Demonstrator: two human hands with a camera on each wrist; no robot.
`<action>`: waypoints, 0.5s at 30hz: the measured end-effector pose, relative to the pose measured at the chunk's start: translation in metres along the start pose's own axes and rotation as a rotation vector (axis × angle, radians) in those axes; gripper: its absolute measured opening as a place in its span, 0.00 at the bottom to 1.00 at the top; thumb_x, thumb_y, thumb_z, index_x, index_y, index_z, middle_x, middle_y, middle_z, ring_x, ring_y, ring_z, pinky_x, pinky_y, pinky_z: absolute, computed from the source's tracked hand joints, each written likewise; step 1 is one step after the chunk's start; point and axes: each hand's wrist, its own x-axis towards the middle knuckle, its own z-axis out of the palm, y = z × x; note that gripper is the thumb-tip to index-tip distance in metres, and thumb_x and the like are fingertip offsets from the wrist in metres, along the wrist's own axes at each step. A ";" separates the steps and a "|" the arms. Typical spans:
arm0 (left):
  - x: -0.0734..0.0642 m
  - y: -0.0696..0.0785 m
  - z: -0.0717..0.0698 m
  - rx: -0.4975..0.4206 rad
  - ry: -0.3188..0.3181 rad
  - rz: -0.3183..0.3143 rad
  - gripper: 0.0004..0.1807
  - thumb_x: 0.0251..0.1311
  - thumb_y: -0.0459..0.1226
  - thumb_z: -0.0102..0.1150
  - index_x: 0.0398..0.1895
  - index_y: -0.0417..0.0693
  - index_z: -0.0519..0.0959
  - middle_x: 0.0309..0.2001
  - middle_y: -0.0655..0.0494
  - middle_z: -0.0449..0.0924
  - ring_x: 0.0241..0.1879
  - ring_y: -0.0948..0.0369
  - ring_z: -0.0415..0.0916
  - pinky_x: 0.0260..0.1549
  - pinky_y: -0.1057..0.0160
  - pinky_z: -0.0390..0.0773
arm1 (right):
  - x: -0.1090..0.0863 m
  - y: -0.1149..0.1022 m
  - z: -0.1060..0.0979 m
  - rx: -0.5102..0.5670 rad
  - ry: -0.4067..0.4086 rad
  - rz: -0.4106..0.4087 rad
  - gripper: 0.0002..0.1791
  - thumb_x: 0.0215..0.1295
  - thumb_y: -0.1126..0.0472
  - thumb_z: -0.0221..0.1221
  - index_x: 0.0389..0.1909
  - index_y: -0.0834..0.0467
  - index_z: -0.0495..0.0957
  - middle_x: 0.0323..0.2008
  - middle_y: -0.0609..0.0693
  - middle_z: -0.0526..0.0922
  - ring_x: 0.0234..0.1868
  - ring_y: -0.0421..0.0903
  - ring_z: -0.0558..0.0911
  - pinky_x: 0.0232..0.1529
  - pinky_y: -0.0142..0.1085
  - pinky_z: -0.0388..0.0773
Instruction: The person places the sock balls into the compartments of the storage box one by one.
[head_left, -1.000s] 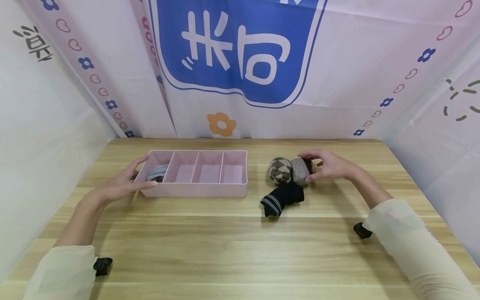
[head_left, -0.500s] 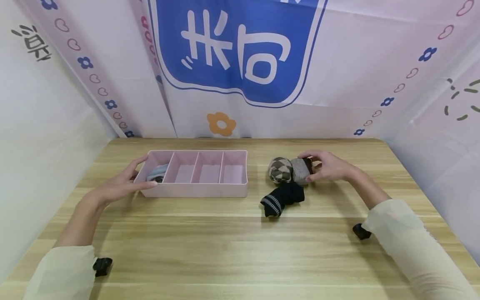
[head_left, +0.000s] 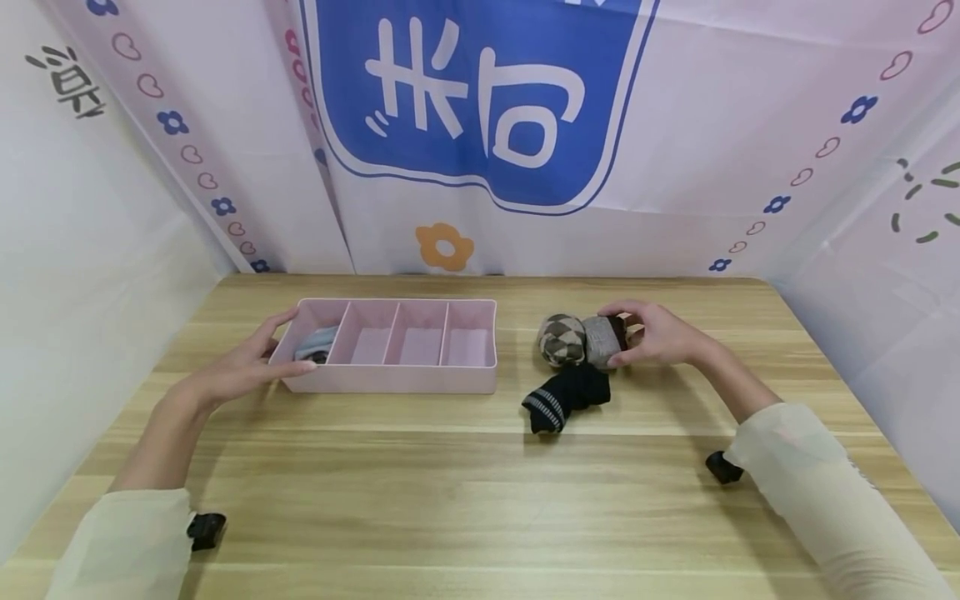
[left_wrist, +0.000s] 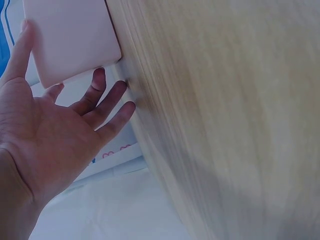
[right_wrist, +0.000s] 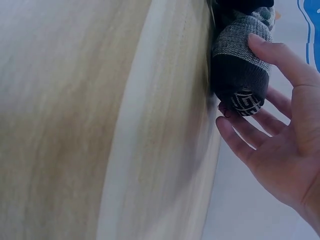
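A pink divided storage box [head_left: 390, 379] sits at the back left of the table. Its leftmost compartment holds a rolled light-blue sock [head_left: 318, 342] with a dark part. My left hand [head_left: 238, 362] grips the box's left end, thumb at the front rim and index finger at the back corner. To the right, my right hand [head_left: 658, 333] holds a rolled grey sock [head_left: 600, 340] with a dark band, thumb in front and fingers behind. Against it lies a checkered rolled sock [head_left: 561, 340]. A black sock [head_left: 566, 397] with grey stripes lies in front of both.
The wooden table [head_left: 420, 492] ends at a printed cloth backdrop [head_left: 637, 242]. White cloth walls [head_left: 97, 242] stand at both sides. Each sleeve cuff carries a small black device, such as the left wrist camera [head_left: 206, 531].
My right thumb and fingers have drawn in slightly around the grey sock, which stays on the table. The left hand and the box hold their place.
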 end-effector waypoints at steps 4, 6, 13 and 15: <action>0.000 0.000 0.000 0.000 0.001 -0.007 0.55 0.73 0.48 0.59 0.85 0.53 0.29 0.67 0.22 0.60 0.66 0.34 0.62 0.59 0.32 0.65 | -0.001 0.003 0.000 -0.025 0.019 0.003 0.43 0.52 0.66 0.78 0.69 0.69 0.71 0.66 0.66 0.73 0.58 0.64 0.77 0.53 0.52 0.81; 0.000 0.001 0.000 -0.001 0.003 -0.007 0.55 0.72 0.48 0.60 0.85 0.53 0.29 0.66 0.23 0.62 0.66 0.35 0.63 0.59 0.32 0.65 | -0.001 0.005 -0.001 -0.028 0.026 0.010 0.43 0.52 0.65 0.79 0.69 0.68 0.71 0.66 0.66 0.73 0.59 0.65 0.77 0.53 0.52 0.81; 0.000 0.002 0.000 -0.002 0.005 -0.008 0.55 0.72 0.48 0.60 0.85 0.53 0.29 0.66 0.23 0.62 0.66 0.35 0.63 0.59 0.32 0.65 | -0.004 0.007 -0.006 -0.021 0.064 0.005 0.43 0.51 0.65 0.79 0.68 0.67 0.72 0.64 0.66 0.75 0.56 0.65 0.80 0.51 0.52 0.82; 0.000 0.002 0.000 -0.001 0.005 -0.006 0.55 0.72 0.48 0.60 0.85 0.53 0.29 0.66 0.23 0.62 0.66 0.35 0.63 0.59 0.32 0.65 | -0.005 0.007 -0.007 -0.017 0.075 -0.002 0.43 0.51 0.65 0.79 0.68 0.67 0.72 0.63 0.66 0.75 0.56 0.65 0.80 0.51 0.53 0.82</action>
